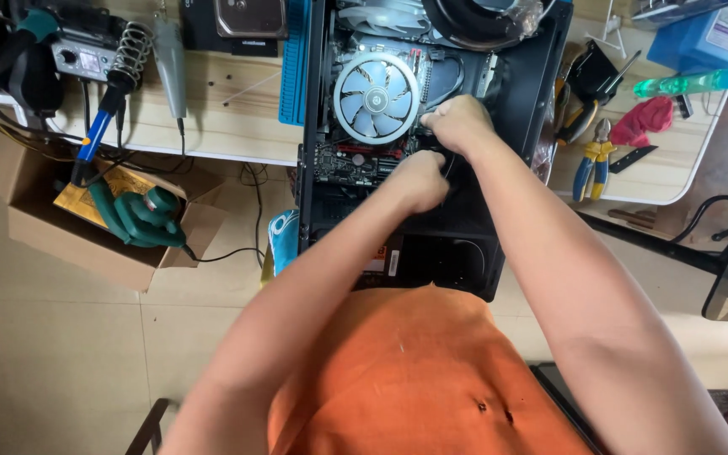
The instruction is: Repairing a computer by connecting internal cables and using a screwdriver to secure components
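An open black computer case (522, 101) lies on the workbench and overhangs its front edge. Inside it sits a round processor cooler fan (377, 97) with pale blue blades, above a motherboard (347, 160). My right hand (458, 122) is closed just right of the fan, pinching a thin dark cable. My left hand (419, 179) is curled into a fist below it, inside the case near the board's lower edge; what it grips is hidden.
A soldering iron (103, 109) in a coil stand and a blue ruler-like mat (295, 63) lie left of the case. Pliers (590, 160), a red cloth (644, 120) and a blue box (709, 38) lie right. A cardboard box (44, 227) with a green tool (138, 215) stands on the floor.
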